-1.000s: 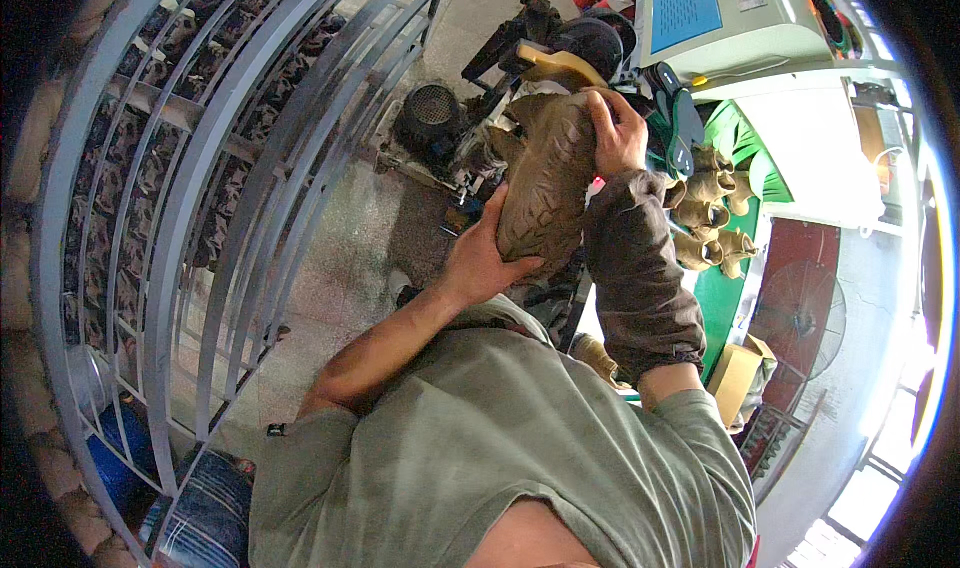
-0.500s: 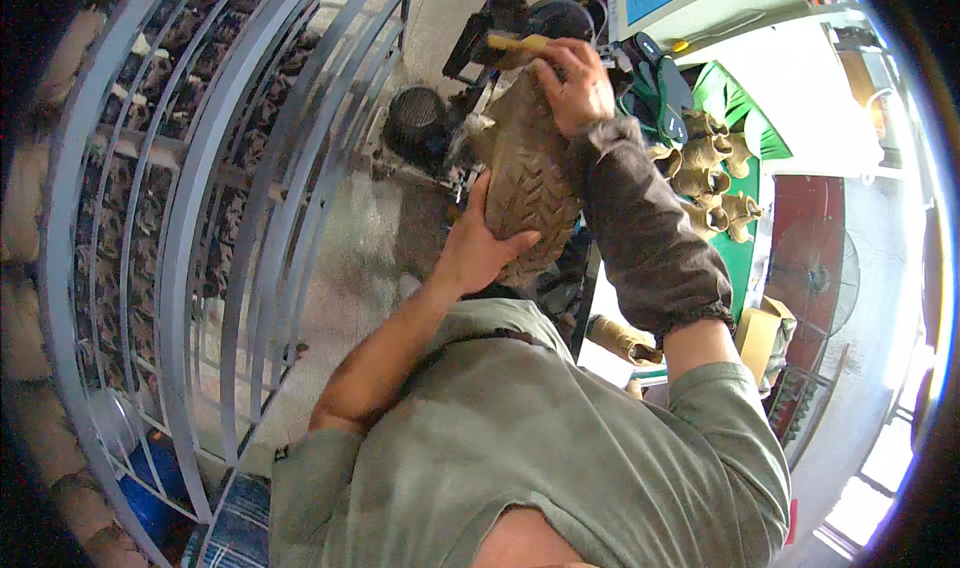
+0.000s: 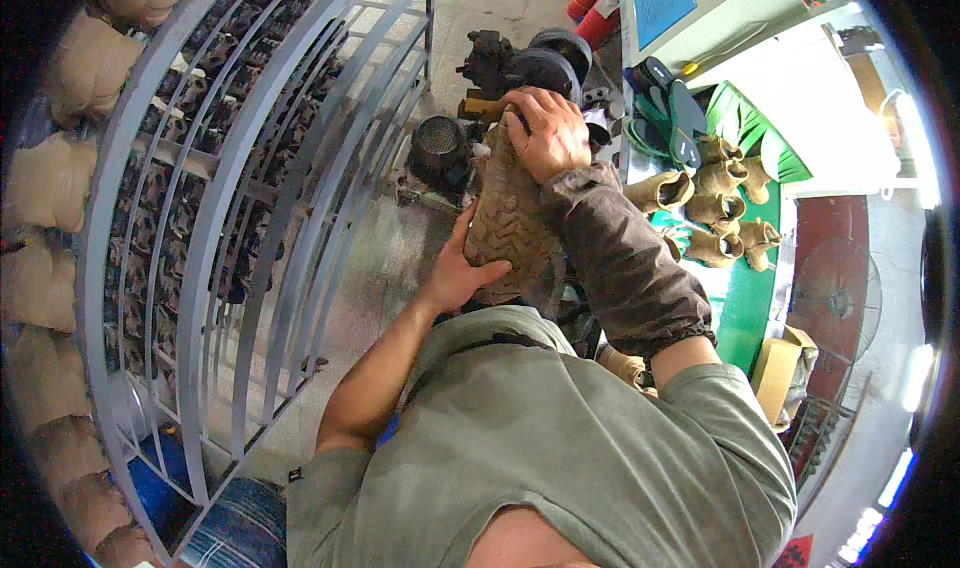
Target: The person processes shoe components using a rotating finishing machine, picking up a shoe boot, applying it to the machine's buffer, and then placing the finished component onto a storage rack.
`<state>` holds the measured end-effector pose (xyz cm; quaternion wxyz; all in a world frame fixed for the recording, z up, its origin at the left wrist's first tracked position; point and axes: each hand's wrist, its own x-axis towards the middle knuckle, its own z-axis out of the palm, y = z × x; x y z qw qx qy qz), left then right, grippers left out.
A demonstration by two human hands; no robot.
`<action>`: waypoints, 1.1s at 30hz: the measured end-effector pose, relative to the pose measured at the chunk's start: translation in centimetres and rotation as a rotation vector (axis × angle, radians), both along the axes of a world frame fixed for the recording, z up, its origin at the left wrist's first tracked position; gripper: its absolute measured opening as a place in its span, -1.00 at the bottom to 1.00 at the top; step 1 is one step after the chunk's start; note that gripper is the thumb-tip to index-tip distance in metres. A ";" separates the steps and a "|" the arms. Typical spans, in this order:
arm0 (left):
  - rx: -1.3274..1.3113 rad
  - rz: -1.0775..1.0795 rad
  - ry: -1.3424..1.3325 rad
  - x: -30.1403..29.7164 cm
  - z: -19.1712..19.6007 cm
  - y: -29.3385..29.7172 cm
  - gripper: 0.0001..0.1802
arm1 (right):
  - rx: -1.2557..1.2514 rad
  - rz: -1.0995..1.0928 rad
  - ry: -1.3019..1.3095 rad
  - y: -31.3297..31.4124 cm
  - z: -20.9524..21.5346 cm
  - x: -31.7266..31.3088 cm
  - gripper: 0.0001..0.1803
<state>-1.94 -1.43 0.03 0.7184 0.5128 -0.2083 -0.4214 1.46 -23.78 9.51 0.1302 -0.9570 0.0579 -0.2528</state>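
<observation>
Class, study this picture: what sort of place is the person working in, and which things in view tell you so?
Probably a footwear workshop or small factory. Both hands, left and right, hold a tan boot sole-up; more tan boots lie on a green bench, and a tall metal rack holds many dark shoes.

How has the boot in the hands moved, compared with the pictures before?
Cannot tell. The tan boot, held sole-up by the left hand and right hand, stays by the dark machine; the camera itself moves.
</observation>
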 end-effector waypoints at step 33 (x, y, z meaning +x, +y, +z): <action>-0.062 0.051 -0.206 -4.5 -2.7 0.1 -0.21 | -0.113 -0.416 0.888 5.9 9.3 1.0 -0.22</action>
